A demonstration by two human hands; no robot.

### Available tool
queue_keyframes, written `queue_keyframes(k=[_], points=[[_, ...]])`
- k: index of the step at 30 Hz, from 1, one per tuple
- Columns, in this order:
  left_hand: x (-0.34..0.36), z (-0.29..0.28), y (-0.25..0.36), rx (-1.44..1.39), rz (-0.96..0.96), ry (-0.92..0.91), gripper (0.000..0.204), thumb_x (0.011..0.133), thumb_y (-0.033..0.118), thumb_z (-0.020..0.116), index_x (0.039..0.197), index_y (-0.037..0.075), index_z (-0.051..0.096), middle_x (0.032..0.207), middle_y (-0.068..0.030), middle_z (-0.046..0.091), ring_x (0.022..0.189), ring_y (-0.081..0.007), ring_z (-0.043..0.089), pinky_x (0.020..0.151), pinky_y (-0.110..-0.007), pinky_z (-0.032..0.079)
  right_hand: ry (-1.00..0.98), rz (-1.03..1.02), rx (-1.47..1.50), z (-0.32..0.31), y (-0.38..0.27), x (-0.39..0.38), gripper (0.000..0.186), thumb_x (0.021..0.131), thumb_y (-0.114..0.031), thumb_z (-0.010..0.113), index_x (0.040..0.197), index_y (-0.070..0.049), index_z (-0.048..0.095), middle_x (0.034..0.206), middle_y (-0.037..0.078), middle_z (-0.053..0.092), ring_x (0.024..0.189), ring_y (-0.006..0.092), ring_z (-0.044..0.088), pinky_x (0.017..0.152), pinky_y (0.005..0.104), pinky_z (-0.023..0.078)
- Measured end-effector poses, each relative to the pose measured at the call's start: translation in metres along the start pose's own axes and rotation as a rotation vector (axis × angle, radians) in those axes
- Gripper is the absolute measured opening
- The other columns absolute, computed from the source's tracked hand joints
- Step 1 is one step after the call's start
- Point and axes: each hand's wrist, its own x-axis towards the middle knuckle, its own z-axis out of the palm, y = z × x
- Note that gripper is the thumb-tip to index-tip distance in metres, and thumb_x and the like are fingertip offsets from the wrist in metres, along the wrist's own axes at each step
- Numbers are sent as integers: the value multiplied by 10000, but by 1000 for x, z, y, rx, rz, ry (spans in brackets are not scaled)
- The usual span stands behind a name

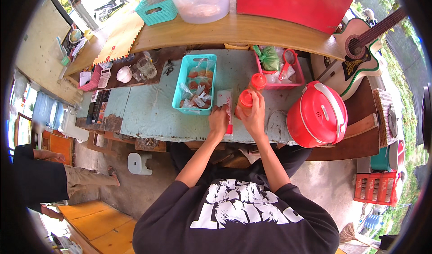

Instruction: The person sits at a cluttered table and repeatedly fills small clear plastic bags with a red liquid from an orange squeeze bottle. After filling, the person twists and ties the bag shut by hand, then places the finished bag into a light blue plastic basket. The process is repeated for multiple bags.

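Clearest print is on the flat white packet [226,97] on the table [157,123]: red capitals running lengthwise, with a solid red block at the near end. Loudest is the black shirt [245,207], which has big chunky white lettering-style print across it, though it's so stylised it's hard to make out as words. The dark box [98,106] over at the table's left end has some pale printing, way too tiny to read. Red crate [375,187] on the right seems to have small pale markings too, just too blurry to make out, tbh.
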Motion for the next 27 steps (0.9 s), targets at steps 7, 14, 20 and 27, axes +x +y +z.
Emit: queue_keyframes(k=[7, 14, 20, 27], points=[[4, -39, 21, -29, -7, 106, 173, 743, -12, 676, 869, 63, 584, 810, -115, 654, 873, -339, 620, 756, -447, 511, 8, -13, -7, 1, 0, 0, 697, 752, -88, 779, 1361, -70, 440, 1328, 222, 477, 1257, 428, 469, 1046, 498, 415], [13, -80, 38, -318, 62, 267, 223, 778, -49, 674, 946, 56, 571, 896, -116, 594, 871, -288, 610, 761, -382, 507, 2, -8, 6, 2, 2, -2, 707, 747, -89, 778, 1364, -71, 433, 1325, 224, 478, 1256, 428, 470, 1047, 494, 413], [19, -119, 40, -1132, -93, 227, 217, 958, 9, 626, 1146, 47, 524, 1085, -50, 623, 987, -144, 620, 869, -324, 525, -11, 14, -37, -6, -4, -2, 682, 778, -129, 778, 1385, -107, 467, 1380, 219, 459, 1265, 415, 469, 1045, 495, 391], [5, -149, 51, -1413, -246, 258, 250, 993, 100, 609, 1227, 36, 548, 1087, -112, 685, 1040, -192, 656, 930, -360, 544, -145, 17, 376, -36, -64, 0, 571, 916, -189, 706, 1417, -62, 465, 1278, 136, 554, 1173, 248, 525, 993, 389, 418]])
